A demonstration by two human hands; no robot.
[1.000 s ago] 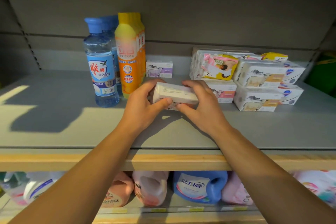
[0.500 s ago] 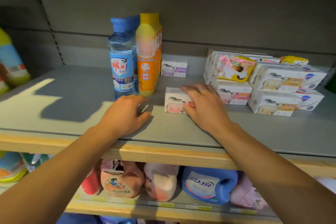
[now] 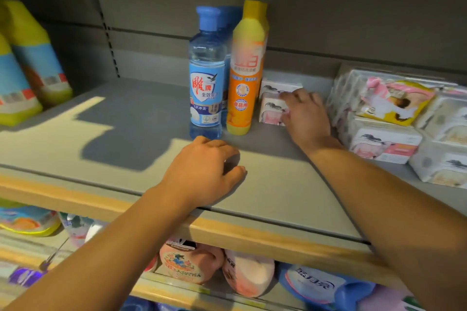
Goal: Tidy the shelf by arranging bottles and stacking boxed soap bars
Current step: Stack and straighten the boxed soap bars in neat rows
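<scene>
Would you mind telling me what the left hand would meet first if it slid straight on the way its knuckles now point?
Probably the clear blue-capped bottle, which stands just beyond the left hand on the grey shelf. The orange-and-yellow bottle beside it is close enough that depth leaves some doubt.

Two hands in view: left hand (image 3: pixel 202 171), right hand (image 3: pixel 307 118). Upright on the shelf (image 3: pixel 126 113): two blue-capped clear bottles (image 3: pixel 207 78), one behind the other; two orange-and-yellow bottles (image 3: pixel 243 76), likewise front and back. Two small soap boxes (image 3: pixel 271 111) just right of these. Further right, a heap of wrapped soap multipacks (image 3: pixel 384 139), about six, edges blurred. Two big yellow-topped bottles (image 3: pixel 32 58) far left. Lower shelf: several jugs (image 3: pixel 313 285), count unclear.
</scene>
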